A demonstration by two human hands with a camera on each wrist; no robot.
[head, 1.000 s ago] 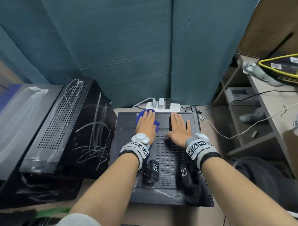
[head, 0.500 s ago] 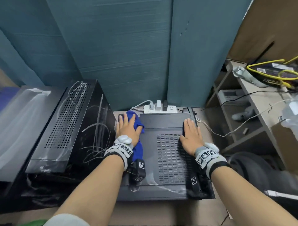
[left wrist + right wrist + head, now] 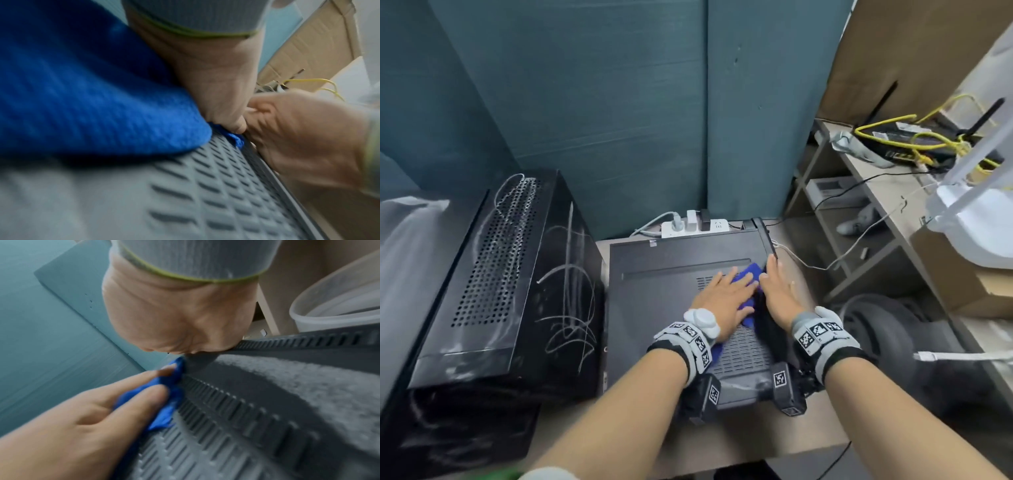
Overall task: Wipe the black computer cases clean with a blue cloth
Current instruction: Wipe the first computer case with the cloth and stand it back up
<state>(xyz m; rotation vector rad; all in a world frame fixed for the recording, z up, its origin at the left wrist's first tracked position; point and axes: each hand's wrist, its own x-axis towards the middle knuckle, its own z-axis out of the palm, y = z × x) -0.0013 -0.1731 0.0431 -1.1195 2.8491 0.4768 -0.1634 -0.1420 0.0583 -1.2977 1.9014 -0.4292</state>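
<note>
Head view: left hand (image 3: 722, 301) is lying flat, fingers straight and spread, pressing the blue cloth (image 3: 748, 274) onto the top panel of the flat black computer case (image 3: 661, 287) on the worktop (image 3: 774, 442), over the vent grille near its right edge; flat palm is probably there to spread pressure for wiping. Right hand (image 3: 779, 293) is resting just beside it, fingers straight along the right edge, holding nothing, likely bracing the case so it is not sliding. Second, scratched black case (image 3: 517, 274) is standing to the left, well apart from the cloth, judged not yet wiped. Power strip (image 3: 695, 226) is sitting behind. Left wrist view, blurry: cloth (image 3: 92, 97) is bunching under the palm (image 3: 216, 78) on the slotted grille (image 3: 226, 186), right hand (image 3: 304, 139) touching close by. Right wrist view: left fingers (image 3: 133, 395) are pressing the cloth (image 3: 164, 410) against the raised slotted edge rail (image 3: 236, 402), right palm (image 3: 174, 321) is bearing on that rail.
</note>
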